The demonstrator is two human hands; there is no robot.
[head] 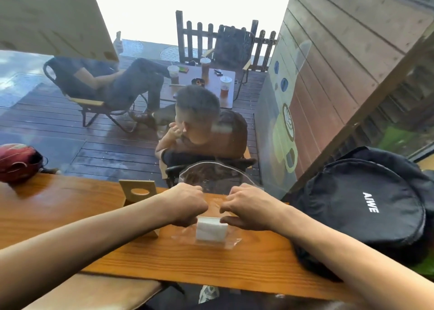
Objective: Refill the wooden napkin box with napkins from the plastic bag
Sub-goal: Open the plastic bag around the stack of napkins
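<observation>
A clear plastic bag [212, 177] stands on the wooden counter [211, 267] in the middle of the view, its mouth held up. A white stack of napkins [211, 231] sits inside at the bottom. My left hand [185, 204] grips the bag's left side and my right hand [249, 206] pinches its right side, just above the napkins. The wooden napkin box [137, 192] is left of the bag, its panel with an oval hole upright. My left forearm hides most of the box body.
A black backpack [366, 206] lies on the counter close to my right arm. A red helmet [18, 161] rests at the far left. Window glass runs along the counter's far edge, with people seated outside. A wooden bench [105, 293] is below left.
</observation>
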